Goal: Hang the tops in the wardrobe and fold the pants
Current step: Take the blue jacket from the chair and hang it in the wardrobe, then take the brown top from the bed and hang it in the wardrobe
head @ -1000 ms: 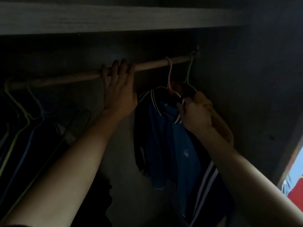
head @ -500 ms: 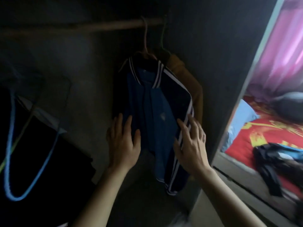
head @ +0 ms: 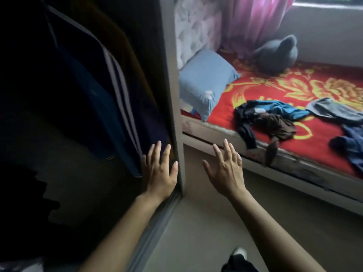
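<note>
Hands first: the left hand [head: 160, 169] is spread flat and empty just beside the lower hem of the striped blue top [head: 110, 107], which hangs inside the wardrobe [head: 59, 193] at 10 o'clock. Whether a fingertip touches the cloth I cannot tell. The right hand [head: 225, 169] is equally wide and empty, its fingers aimed at 1 o'clock toward the bed [head: 294, 163]. On the red sheet there lies a crumpled heap of dark and blue clothes [head: 265, 118], one end drooping over the bed's edge, with a grey garment [head: 334, 110] and a blue garment [head: 351, 146] further out at 3 o'clock. All look light, limp and not slippery, so I'd take each by waistband or shoulders with 2 hands and shake it free of the tangle. A blue pillow [head: 206, 83] sits at 12 o'clock, well apart. The upright post [head: 172, 85] between the 2 hands is what the left arm must swing round.
</note>
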The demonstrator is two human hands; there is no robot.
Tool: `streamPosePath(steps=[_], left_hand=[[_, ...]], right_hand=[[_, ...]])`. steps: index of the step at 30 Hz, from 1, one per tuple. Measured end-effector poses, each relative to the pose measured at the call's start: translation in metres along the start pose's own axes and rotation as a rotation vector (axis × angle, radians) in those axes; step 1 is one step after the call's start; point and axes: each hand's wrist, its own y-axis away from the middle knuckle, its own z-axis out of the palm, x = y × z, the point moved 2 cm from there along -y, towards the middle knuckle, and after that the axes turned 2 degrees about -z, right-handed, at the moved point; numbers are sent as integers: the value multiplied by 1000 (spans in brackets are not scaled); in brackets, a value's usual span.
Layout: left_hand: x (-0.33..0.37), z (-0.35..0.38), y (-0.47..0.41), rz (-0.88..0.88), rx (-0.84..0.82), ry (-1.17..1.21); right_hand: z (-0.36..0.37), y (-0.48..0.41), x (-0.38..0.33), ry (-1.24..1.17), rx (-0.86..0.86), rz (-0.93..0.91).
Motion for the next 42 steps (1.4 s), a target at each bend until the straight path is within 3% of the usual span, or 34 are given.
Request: streamPosePath(steps=[9,14,25,34,39,42], left_hand=[[202,126,-98,131,-98,6],[275,185,-133,190,-219,-15],[332,344,-309,250,-390,-25],[376,476,-474,293,-604,-61],[390,554,-504,281,-693,-78],[393,615,-505,343,-774,-107]], right_hand=[[-46,-47,214,5,23,119],[-54,-72,309,15,-26,229],[9,-199,445,-2,-197,416],[55,-337,578,15,-314,697],[113,-355,637,-171,-355,935],[166,-360,676,-401,-299,1186]])
